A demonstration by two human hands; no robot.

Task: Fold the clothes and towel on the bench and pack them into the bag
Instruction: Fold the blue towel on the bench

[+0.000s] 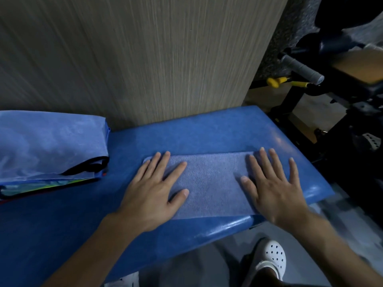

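Midway through the task, as judged from this single head view: a folded light-blue towel (209, 183) lies flat as a neat rectangle on the blue padded surface (207, 129), close to its near edge and toward its right end. Both hands rest palm-down on the towel. The left hand (153, 189) covers its left end and the right hand (273, 187) its right end; the fingers (267, 160) of each are spread wide and laid flat, gripping nothing, which reads as pressing or smoothing the fold. Well to the left on the same surface sits a blue fabric bag (49, 141) with dark-trimmed edges, lying on its side. Beneath or within its lower edge shows a strip of multicoloured fabric (51, 185); whether this is a garment already packed or a part of the bag cannot be told. No other loose clothing appears on the visible part of the surface. The towel's folding therefore seems complete or nearly so; what remains, at the least, is to lift the towel and put it into the bag. A wood-grain wall panel (145, 59) backs the surface, dark gym equipment (310, 79) stands at right, and a white perforated clog (273, 257) shows below.
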